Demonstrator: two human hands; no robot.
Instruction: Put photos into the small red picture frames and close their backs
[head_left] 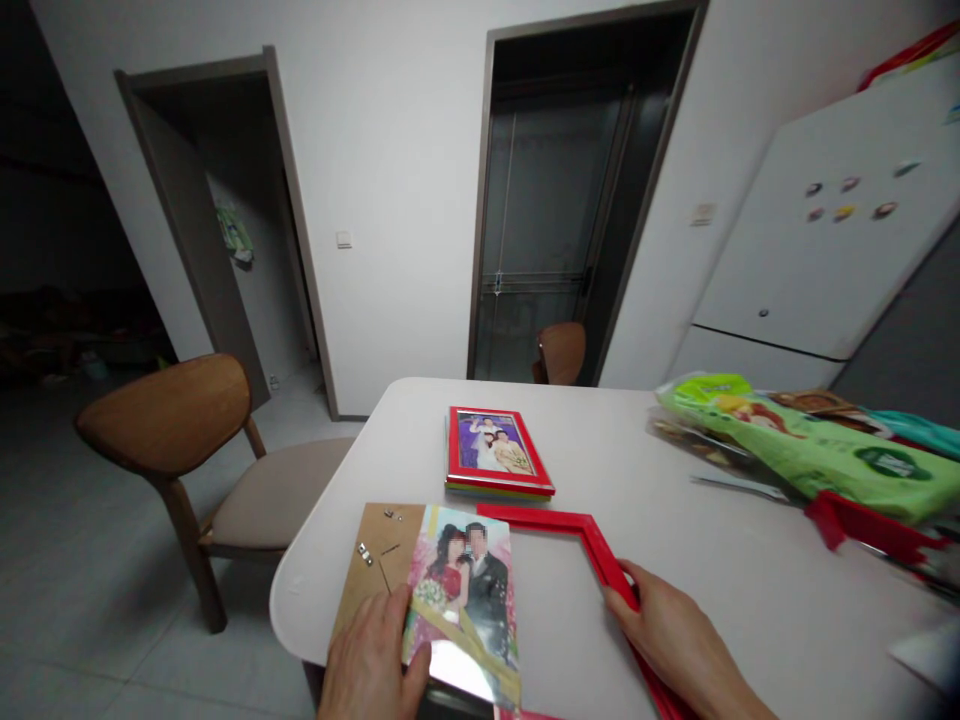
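My left hand (375, 660) is closed on the lower left edge of a glossy photo print (465, 600), thumb on top; the print lies over a brown frame backing board (375, 560) with small metal clips. My right hand (675, 640) grips the right side of an empty red picture frame (577, 530) lying flat on the white table (675, 480). Further back a stack of red framed photos (495, 452) rests on the table.
Green snack bags and other packets (817, 450) crowd the table's right side, beside a red object (870, 525). A wooden chair (195, 450) stands at the left, another chair (561, 352) behind the table. A white fridge (825, 230) is at the right; two dark doorways lie behind.
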